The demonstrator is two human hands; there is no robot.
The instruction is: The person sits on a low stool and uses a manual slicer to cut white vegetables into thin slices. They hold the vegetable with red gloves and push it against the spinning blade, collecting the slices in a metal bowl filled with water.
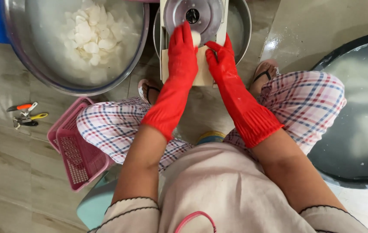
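Note:
Both my hands wear long red rubber gloves. My left hand [183, 49] presses a small white piece [196, 38] against the round metal slicer disc [192, 15] at the top centre. My right hand [220, 58] rests on the wooden board [203, 73] of the slicer, just right of the white piece, fingers curled against the frame. The slicer stands over a metal bowl [241, 26] between my feet.
A large steel basin [33, 69] with white slices in water sits at the upper left. A dark tub [356, 108] of cloudy water is at the right. Pink plastic baskets [78, 149] lie by my left knee, and peelers [26, 114] rest on the tiled floor.

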